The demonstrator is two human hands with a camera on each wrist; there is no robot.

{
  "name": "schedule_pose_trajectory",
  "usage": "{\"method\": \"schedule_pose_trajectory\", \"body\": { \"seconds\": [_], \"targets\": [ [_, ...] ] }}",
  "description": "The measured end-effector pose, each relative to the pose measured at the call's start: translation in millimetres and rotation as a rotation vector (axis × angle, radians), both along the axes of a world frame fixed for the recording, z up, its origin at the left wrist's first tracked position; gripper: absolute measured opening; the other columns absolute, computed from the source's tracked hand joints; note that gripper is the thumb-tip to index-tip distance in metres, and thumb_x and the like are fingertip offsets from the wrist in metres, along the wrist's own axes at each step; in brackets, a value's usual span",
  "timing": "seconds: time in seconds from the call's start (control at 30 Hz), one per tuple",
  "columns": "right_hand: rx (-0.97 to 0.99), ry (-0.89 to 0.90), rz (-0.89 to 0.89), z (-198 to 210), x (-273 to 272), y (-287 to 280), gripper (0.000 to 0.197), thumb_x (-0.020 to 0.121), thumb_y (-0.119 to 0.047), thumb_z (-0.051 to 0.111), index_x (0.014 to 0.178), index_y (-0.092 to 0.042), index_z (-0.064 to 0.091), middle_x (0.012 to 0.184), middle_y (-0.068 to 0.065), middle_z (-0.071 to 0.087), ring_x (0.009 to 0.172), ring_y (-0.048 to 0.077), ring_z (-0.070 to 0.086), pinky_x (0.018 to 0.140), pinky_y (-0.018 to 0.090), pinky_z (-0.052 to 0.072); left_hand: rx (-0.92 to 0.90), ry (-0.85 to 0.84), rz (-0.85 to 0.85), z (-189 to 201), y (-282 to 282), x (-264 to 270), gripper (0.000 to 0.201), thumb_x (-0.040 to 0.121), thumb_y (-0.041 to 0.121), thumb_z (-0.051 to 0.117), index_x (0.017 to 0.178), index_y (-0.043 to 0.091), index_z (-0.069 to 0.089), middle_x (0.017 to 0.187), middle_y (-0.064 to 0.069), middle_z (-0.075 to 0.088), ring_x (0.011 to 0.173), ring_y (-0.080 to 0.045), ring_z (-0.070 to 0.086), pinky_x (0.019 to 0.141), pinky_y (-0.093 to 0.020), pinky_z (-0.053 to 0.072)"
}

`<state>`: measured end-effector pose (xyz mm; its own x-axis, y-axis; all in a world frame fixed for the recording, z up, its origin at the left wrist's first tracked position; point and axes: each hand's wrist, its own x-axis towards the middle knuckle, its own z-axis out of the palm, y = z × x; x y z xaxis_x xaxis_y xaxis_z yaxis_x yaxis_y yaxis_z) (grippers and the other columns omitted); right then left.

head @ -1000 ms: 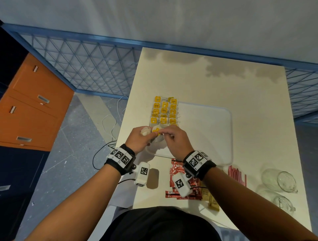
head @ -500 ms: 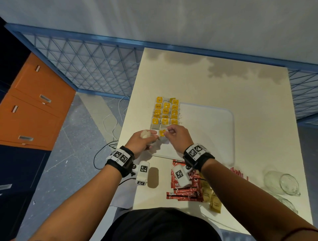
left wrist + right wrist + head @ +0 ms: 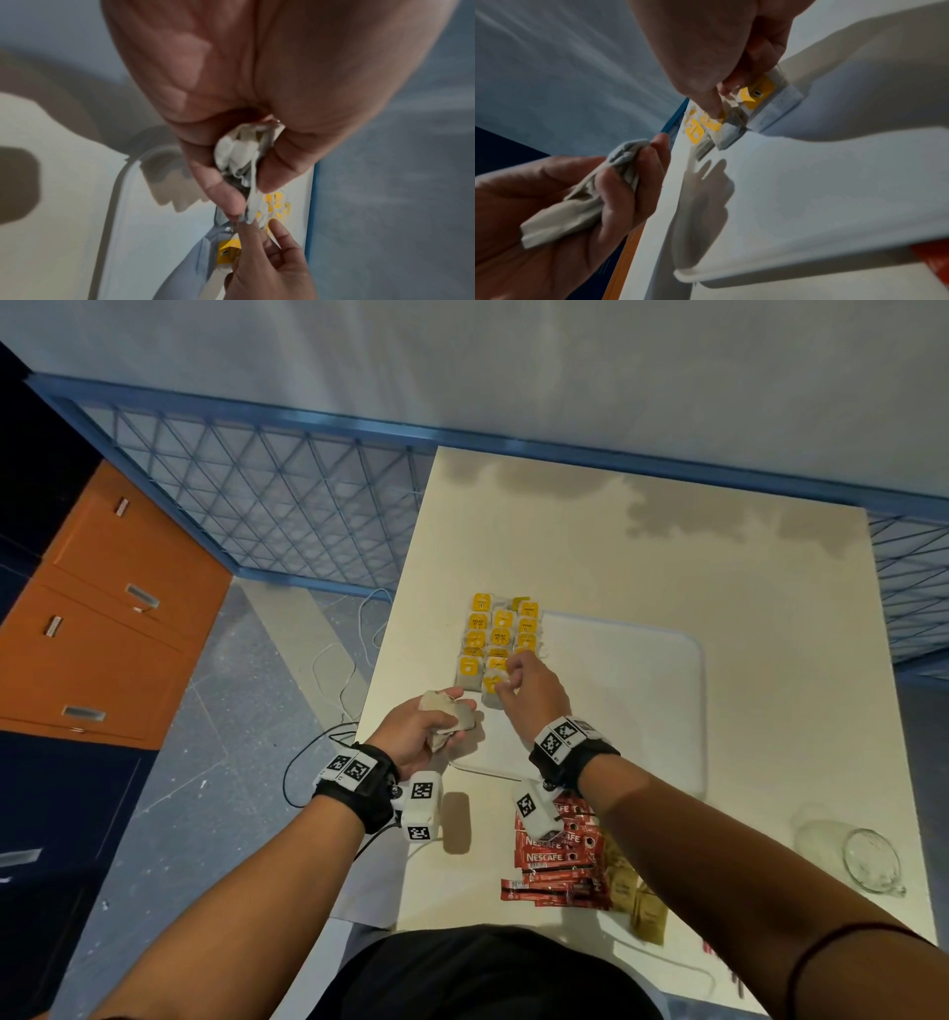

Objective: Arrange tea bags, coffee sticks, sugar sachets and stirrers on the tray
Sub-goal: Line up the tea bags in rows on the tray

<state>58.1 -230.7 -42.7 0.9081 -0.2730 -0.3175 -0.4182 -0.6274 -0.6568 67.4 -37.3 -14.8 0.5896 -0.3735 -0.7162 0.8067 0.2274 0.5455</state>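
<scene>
- The white tray lies on the cream table; tea bags with yellow tags sit in neat rows along its left edge, which reads as that strip being kept for tea and the bare remainder left for the other items
- The left hand hovers over the tray's near-left corner with fingers and thumb curled round a small bunch of spare tea bags; holding the stock close to the rows looks meant to keep each transfer short; the left wrist view shows the bags bunched between thumb and fingers
- The right hand is at the near end of the rows, fingertips pinching one tea bag by the paper near its tag; a light pinch there probably lets the bag be laid flat and squared against its neighbours; whether it already rests on the tray I cannot tell
- Coffee sticks in red wrappers lie in a loose pile on the table near the tray's front edge, with brown sugar sachets just beside them on the right; both are off the tray, so those parts seem not yet begun
- A glass cup lies on its side at the table's right; stirrers I cannot pick out with any certainty
</scene>
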Motion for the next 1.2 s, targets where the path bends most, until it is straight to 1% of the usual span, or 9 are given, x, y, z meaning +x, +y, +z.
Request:
{"method": "schedule_pose_trajectory", "body": {
  "seconds": [0.1,0.4,0.57,0.67,0.73,0.83,0.93,1.1,1.2],
  "targets": [
    [0.02,-0.065,0.027,4.7,-6.5,2.5,0.04,0.094,-0.034,0.065,0.129,-0.028,0.048,0.114,-0.006,0.059,0.096,0.018,0.062,0.082,0.038,0.053,-0.009,-0.017,0.0,0.8,0.3,-0.5,0.04,0.095,-0.013,0.047,0.131,0.003,0.053,0.11,-0.015,0.07,0.088,-0.026,0.075,0.062,-0.024,0.059],
    [0.114,-0.225,0.384,13.0,-39.0,15.2,0.022,0.09,-0.038,0.073,0.109,-0.027,0.069,0.106,-0.009,0.057,0.074,-0.005,0.048,0.071,0.024,0.042,0.068,0.027,0.048,-3.7,0.8,1.5,0.026,0.097,0.013,0.062,0.121,0.007,0.069,0.11,-0.023,0.07,0.081,-0.03,0.07,0.063,-0.031,0.058],
    [0.067,-0.181,0.418,10.7,-45.0,14.5,0.025,0.094,-0.032,0.069,0.118,-0.025,0.071,0.112,-0.004,0.059,0.08,0.005,0.049,0.073,0.027,0.041,0.051,0.002,-0.013,-0.2,-4.8,-1.3,0.031,0.1,0.019,0.056,0.123,0.002,0.066,0.1,-0.021,0.068,0.078,-0.027,0.068,0.062,-0.031,0.057],
    [0.071,-0.211,0.394,10.1,-46.1,12.6,0.022,0.096,-0.027,0.066,0.117,-0.026,0.073,0.11,-0.005,0.063,0.091,0.011,0.058,0.075,0.027,0.044,0.049,-0.023,-0.033,-1.4,-3.7,-3.0,0.028,0.097,0.016,0.059,0.121,0.002,0.067,0.109,-0.027,0.068,0.082,-0.029,0.067,0.067,-0.034,0.057],
    [0.095,-0.236,0.365,11.1,-46.5,11.0,0.019,0.097,-0.026,0.065,0.112,-0.025,0.075,0.106,-0.007,0.067,0.088,0.006,0.059,0.074,0.023,0.042,0.066,-0.068,-0.085,-1.8,-2.2,-3.9,0.028,0.098,0.022,0.061,0.119,0.004,0.068,0.11,-0.03,0.067,0.081,-0.029,0.066,0.067,-0.033,0.057],
    [0.186,-0.205,0.253,12.5,-47.2,9.0,0.014,0.097,-0.026,0.064,0.105,-0.021,0.075,0.094,-0.013,0.069,0.075,-0.004,0.057,0.07,0.015,0.041,0.076,-0.115,-0.165,2.5,-2.0,-6.3,0.036,0.102,0.036,0.054,0.115,0.005,0.066,0.089,-0.018,0.069,0.069,-0.023,0.063,0.061,-0.028,0.055],
    [0.302,-0.122,0.09,11.5,-47.2,8.5,0.016,0.096,-0.031,0.067,0.109,-0.023,0.071,0.094,-0.01,0.071,0.079,0.0,0.062,0.075,0.022,0.05,0.077,-0.16,-0.171,2.2,-2.9,-9.5,0.033,0.1,0.03,0.057,0.116,0.002,0.064,0.089,-0.013,0.066,0.078,-0.021,0.066,0.058,-0.026,0.054],
    [0.481,-0.017,0.031,18.6,-48.5,10.8,0.012,0.098,-0.023,0.064,0.11,-0.022,0.065,0.084,-0.009,0.069,0.059,0.008,0.063,0.05,0.022,0.049,0.227,-0.24,-0.198,-5.1,-3.5,-11.6,0.008,0.093,0.007,0.069,0.088,0.01,0.063,0.071,-0.01,0.06,0.068,-0.023,0.06,0.051,-0.024,0.049],
    [0.479,0.009,0.03,19.2,-47.4,10.2,0.015,0.099,-0.018,0.058,0.11,-0.023,0.065,0.066,-0.013,0.066,0.056,0.009,0.063,0.057,0.03,0.053,0.298,-0.28,-0.217,-5.0,-3.2,-10.9,0.011,0.091,0.007,0.07,0.084,0.012,0.064,0.066,-0.007,0.063,0.065,-0.021,0.061,0.052,-0.024,0.048]
  ]
}}
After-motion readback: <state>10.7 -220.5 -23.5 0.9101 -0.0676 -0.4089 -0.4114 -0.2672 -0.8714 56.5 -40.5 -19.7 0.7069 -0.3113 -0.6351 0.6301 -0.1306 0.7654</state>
